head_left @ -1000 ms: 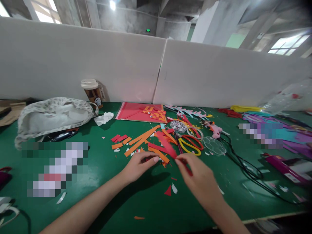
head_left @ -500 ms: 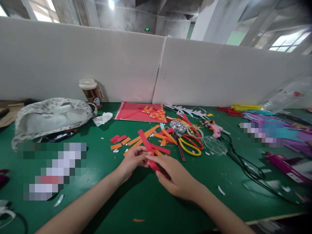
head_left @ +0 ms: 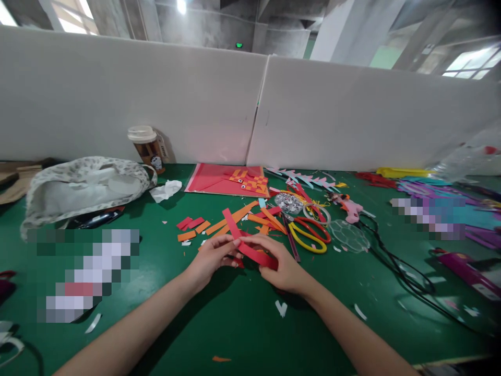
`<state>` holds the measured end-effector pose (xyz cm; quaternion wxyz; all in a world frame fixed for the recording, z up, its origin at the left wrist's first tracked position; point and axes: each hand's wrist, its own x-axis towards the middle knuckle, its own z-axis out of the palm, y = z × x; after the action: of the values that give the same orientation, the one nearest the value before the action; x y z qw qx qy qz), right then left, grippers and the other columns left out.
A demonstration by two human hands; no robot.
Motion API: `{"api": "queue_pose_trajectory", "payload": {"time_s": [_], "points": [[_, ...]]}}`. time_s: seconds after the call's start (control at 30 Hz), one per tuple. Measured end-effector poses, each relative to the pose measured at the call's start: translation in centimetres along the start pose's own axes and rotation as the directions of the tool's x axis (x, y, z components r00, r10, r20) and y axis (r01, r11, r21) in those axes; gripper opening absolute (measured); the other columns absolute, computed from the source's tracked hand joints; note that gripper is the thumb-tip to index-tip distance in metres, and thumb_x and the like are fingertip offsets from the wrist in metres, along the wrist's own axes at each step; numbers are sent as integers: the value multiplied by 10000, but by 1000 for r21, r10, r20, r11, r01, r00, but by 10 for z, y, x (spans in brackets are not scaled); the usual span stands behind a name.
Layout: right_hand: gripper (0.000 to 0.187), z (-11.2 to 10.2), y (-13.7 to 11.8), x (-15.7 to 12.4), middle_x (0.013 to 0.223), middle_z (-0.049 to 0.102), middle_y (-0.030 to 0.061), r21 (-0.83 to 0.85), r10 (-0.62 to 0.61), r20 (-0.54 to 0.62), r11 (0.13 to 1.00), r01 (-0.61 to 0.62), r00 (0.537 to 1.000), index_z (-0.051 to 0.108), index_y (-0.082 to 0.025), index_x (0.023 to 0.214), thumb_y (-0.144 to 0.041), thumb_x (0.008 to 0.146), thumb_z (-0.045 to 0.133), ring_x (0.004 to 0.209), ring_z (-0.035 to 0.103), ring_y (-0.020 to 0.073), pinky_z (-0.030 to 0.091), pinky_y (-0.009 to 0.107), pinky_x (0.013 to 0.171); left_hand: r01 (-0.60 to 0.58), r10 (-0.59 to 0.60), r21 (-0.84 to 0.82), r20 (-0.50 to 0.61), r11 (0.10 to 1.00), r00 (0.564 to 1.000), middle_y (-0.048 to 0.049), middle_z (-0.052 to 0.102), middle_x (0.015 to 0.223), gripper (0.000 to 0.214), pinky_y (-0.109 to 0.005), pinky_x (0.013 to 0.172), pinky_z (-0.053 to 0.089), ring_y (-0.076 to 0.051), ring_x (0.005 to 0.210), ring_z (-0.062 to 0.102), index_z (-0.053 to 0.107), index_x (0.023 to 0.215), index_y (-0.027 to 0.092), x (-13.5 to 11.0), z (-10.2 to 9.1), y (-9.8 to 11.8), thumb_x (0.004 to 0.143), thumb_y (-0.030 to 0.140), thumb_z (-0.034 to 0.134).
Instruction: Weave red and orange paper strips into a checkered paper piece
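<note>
Both hands hold red paper strips (head_left: pixel 255 254) over the near middle of the green table. My left hand (head_left: pixel 213 258) pinches the strips where they cross, thumb on top. One end sticks up and away from me, and another tip shows under the left fingers. My right hand (head_left: pixel 284 265) is closed round the curved part of the strip, with its fingers bending it to the right. Just beyond the hands lie orange paper strips (head_left: pixel 230 216) and short red paper pieces (head_left: pixel 191 223). Scissors with yellow and orange handles (head_left: pixel 309 235) rest right of them.
A red sheet (head_left: pixel 211 180) with woven orange-and-red paper figures lies by the white partition (head_left: pixel 156 94). At left are a patterned cloth bag (head_left: pixel 86 188), a lidded cup (head_left: pixel 146 149) and crumpled tissue (head_left: pixel 166 191). A pink glue gun (head_left: pixel 352 209) trails a black cable at right.
My right hand has shifted up and closer to the left hand, curling the red strip into a wider bend. A white paper scrap now shows below it. The view has turned slightly.
</note>
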<state>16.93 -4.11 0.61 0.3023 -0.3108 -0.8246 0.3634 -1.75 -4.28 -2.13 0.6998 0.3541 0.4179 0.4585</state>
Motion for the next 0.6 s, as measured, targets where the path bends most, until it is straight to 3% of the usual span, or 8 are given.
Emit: {"api": "queue_pose_trajectory", "payload": {"time_s": [0.13,0.2,0.33,0.43,0.6], "points": [[742,-2,-1,-2,1299,481,49,293,12,138,955,-53,990,357,-268,1330,-56,626,463,1163,472,201,364,406,988,-31,31,-24,0,999,1000,-4,635,681,242,-200,554,478,-71,537,562,648,806,138,0,0,-1,640,300,716],[674,1,-1,-1,1223,537,53,374,23,136,924,-73,990,367,-254,1325,-117,678,499,1098,518,191,387,394,963,-32,32,-1,-1,999,999,0,624,649,201,-193,549,472,-74,549,561,650,777,135,0,-1,-1,641,270,712],[371,8,-1,3,950,626,46,271,181,-18,948,-169,983,542,-218,1150,-215,779,534,835,591,153,475,321,779,-28,23,85,59,996,998,-16,629,651,216,-190,547,468,-83,560,574,639,774,126,0,-2,-2,665,302,700],[165,12,0,5,878,616,40,156,209,-89,969,-193,974,630,-198,913,-292,805,549,782,577,145,469,282,707,-21,15,101,56,995,998,2,615,636,214,-188,550,466,-76,545,569,626,750,138,-1,0,-2,656,313,708],[201,14,6,7,824,569,30,92,186,-172,981,-172,967,571,-174,713,-348,810,546,734,537,129,438,241,634,-43,34,171,56,984,998,-13,644,683,173,-205,583,480,-92,581,589,649,784,142,-3,2,-1,649,236,701]]}}
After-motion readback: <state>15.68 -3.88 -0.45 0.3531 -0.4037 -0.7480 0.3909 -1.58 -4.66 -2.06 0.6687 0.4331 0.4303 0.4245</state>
